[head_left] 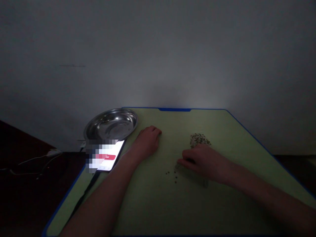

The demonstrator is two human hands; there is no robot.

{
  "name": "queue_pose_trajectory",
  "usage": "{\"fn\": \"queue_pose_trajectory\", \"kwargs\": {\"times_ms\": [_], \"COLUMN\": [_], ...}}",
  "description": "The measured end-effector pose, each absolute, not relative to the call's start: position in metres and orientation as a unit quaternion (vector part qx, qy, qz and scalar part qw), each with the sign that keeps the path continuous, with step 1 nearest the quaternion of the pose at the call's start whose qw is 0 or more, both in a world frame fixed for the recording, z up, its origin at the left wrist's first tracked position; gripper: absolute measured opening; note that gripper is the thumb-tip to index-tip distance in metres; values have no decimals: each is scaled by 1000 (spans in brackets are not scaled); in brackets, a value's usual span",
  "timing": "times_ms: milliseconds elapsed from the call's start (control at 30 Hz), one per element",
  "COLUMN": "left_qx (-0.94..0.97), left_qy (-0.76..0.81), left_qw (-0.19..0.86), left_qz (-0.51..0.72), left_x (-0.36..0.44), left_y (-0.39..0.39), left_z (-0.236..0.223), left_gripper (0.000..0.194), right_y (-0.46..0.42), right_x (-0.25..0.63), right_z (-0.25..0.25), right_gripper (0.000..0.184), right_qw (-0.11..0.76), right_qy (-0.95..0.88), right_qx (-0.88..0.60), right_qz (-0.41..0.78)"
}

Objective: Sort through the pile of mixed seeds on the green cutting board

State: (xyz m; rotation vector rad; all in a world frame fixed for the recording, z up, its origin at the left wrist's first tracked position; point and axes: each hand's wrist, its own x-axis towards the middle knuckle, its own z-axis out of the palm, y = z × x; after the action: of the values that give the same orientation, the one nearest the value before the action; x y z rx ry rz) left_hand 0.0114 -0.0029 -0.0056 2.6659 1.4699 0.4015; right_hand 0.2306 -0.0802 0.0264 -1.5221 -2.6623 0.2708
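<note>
My left hand (148,141) rests palm down on the pale green table (153,197), its fingers loosely bent and nothing seen in them. To its right, my right hand (202,161) hovers low with the thumb and forefinger brought close together. Whatever lies between those fingertips is too small and dark to make out. Just beyond this hand is a cluster of small dark grains (199,139), like beans or seeds, partly covered by the knuckles. Several loose grains (175,177) lie apart on the near side, left of the hand. A faint see-through shape (205,183) shows below the right hand; its kind is unclear.
A shiny steel basin (112,125) stands at the table's far left corner. Beside my left forearm lies a lit phone (108,158), partly blurred out, with a dark strap or cable (85,194) below it. A blue edge rims the table, and a grey wall (158,59) rises behind.
</note>
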Motion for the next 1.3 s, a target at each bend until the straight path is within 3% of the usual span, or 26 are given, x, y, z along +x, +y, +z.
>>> {"fn": "queue_pose_trajectory", "kwargs": {"times_ms": [200, 367, 600, 1300], "left_qx": [870, 868, 871, 872], "left_qy": [472, 477, 469, 477], "left_qw": [40, 41, 46, 22], "left_qz": [136, 131, 140, 112], "left_x": [11, 12, 12, 13], "left_y": [-2, -1, -2, -6], "left_z": [-7, -9, -8, -4], "left_gripper": [31, 31, 30, 29], "right_y": [-88, -107, -89, -67], "right_x": [247, 247, 263, 176], "right_z": [37, 23, 23, 32], "right_gripper": [40, 37, 39, 38], "right_qw": [70, 45, 43, -54], "right_qy": [-832, -833, -818, -948], "right_qx": [-539, -533, -567, -313], "right_qz": [112, 140, 90, -28]}}
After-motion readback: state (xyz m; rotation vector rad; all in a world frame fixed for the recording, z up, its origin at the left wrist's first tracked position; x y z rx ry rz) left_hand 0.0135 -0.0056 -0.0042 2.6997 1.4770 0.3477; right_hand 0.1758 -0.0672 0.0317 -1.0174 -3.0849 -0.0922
